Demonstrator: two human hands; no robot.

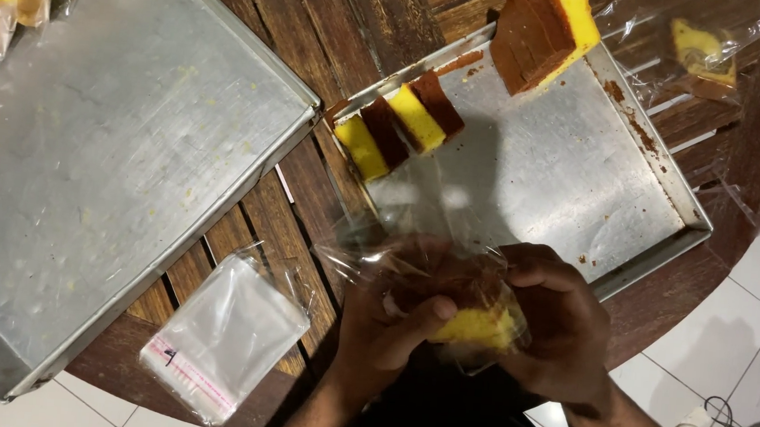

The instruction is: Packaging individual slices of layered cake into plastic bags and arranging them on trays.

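1. A yellow-and-brown layered cake slice [478, 324] in a clear plastic bag [412, 266] is clamped between the left hand [389, 327] and the right hand [561, 323].
2. A shallow metal tray [573, 165] holding two cut slices [398, 125] lies at 12 o'clock; a stack of empty clear bags [221, 337] at 9 o'clock.

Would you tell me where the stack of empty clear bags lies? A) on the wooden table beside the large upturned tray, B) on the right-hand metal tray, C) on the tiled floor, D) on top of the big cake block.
A: the stack of empty clear bags lies flat on the wooden table, just right of the large upturned tray and left of the left hand.
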